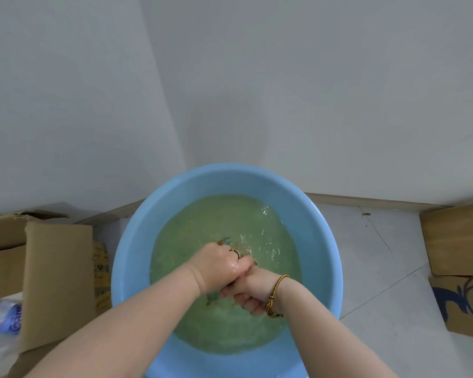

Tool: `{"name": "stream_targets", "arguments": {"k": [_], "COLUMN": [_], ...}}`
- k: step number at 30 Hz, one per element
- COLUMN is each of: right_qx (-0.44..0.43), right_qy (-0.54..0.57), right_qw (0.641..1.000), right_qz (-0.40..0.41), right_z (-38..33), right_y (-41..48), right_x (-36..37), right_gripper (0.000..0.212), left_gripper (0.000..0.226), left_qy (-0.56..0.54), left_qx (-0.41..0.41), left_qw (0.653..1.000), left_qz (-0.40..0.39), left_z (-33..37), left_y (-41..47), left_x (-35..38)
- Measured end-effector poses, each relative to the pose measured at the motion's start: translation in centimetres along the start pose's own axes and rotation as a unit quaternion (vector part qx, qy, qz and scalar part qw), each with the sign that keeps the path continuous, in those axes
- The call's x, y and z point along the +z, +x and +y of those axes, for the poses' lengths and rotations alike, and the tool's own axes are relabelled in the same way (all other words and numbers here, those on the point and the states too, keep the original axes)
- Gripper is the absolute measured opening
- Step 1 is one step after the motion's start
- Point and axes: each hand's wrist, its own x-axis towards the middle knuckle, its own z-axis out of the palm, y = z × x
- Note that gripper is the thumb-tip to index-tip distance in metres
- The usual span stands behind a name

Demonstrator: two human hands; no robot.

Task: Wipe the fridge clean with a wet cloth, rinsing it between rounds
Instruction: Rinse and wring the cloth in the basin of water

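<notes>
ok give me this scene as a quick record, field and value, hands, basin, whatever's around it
floor: pale tiles, meeting a white wall
basin: blue, round, on the floor
water: cloudy green, rippling near the hands
left hand: in the water, ring on, curled round the cloth
right hand: pressed against the left, bracelet at wrist, gripping too
cloth: mostly hidden, small teal bits show
around: cardboard box left, another box right, plastic bottle far left
fridge: not in view
</notes>
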Motion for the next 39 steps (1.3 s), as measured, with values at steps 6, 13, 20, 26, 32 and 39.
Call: {"name": "stream_targets", "arguments": {"k": [6,13,20,26,32,39], "right_qx": [-0.207,-0.545,-0.574,-0.187,-0.047,-0.031], "right_qy": [-0.192,-0.313,-0.497,-0.593,-0.257,0.136], "right_qw": [0.91,0.563,0.464,0.702,0.95,0.99], "right_qz": [0.303,0.536,0.456,0.347,0.168,-0.034], "right_z": [1.9,1.7,0.5,-0.5,-0.3,1.4], "right_y": [0.5,1.5,0.6,0.2,1.8,0.7], "right_x": [-0.8,-2.5,-4.0,-0.8,0.8,1.4], "right_gripper": [0.019,0.014,0.022,0.013,0.021,0.049], "left_gripper": [0.045,0.033,0.015,0.024,0.026,0.023], "left_qy": [-0.438,-0.876,-0.87,-0.373,-0.001,0.052], "left_qx": [-0.413,-0.088,-0.152,-0.279,-0.027,0.135], "left_qw": [0.793,0.396,0.364,0.822,0.973,0.989], "left_qz": [0.095,-0.262,-0.297,-0.329,-0.23,0.001], "left_z": [2.3,3.2,1.6,1.1,0.4,-1.5], "left_y": [0.2,-0.5,-0.2,1.7,2.1,0.7], "left_x": [-0.7,-0.8,-2.9,-1.8,-1.0,-0.5]}}
